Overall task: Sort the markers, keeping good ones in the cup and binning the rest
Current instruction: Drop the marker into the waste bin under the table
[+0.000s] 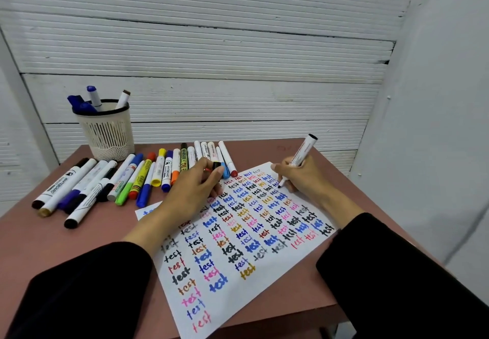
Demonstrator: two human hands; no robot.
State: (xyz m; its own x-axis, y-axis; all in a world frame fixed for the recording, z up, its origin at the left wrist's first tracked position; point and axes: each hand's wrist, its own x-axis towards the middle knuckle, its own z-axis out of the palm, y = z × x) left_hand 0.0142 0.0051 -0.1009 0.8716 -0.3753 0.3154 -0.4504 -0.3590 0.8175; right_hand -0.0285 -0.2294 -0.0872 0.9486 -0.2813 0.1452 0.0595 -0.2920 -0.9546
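Markers lying in a row beyond the left hand, itself pinching a black cap and pinning the sheet crowded with "test", right hand gripping the uncapped marker, tip down, risking a smear or slipped paper, cup far left.

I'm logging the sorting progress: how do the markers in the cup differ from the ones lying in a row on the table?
The markers in the cup stand upright and tilted, leaning on the rim; the markers on the table lie flat, side by side. Those in the cup are only a few; those on the table are many. The cup's visible caps are blue and brown; the table's row also shows yellow, green, orange and red. Both groups are capped, and neither hand touches them.
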